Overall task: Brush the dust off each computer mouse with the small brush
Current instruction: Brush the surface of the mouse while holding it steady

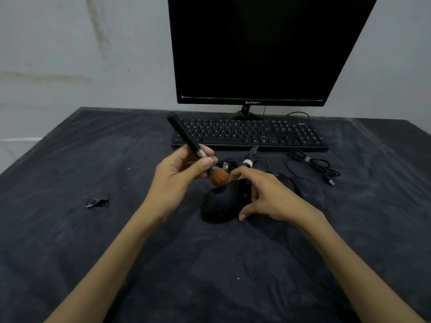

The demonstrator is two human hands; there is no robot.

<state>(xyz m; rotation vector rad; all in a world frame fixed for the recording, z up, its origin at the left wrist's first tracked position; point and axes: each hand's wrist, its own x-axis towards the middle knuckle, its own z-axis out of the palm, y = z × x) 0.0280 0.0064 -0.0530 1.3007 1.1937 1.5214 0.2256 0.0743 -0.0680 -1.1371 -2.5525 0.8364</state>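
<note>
My left hand [180, 176] is raised a little above the black cloth [93, 252], palm turned inward, with the thumb and curled fingers pinching the small brush [198, 152] near its metal collar. The black handle slants up and away to the left, crossing in front of the keyboard [268, 134]; the orange-brown bristles point down and to the right, at the far top edge of the black mouse [224, 203]. The brush is blurred, so I cannot tell whether the bristles actually touch the shell.

My right hand [268, 197] grasps that mouse from its right side: the thumb lies low along the near edge, the fingers curl over the top and far end, and the wrist angles in from the lower right. The mouse sits on the cloth at the middle of the table, tipped slightly toward the left.

Just behind my right hand I make out a second dark mouse [303, 185], dim against the cloth. Bundled cables [312, 164] lie between the mice and the keyboard. The dark monitor [256, 47] stands behind, and a small crumpled black scrap [98, 202] lies well to the left.
</note>
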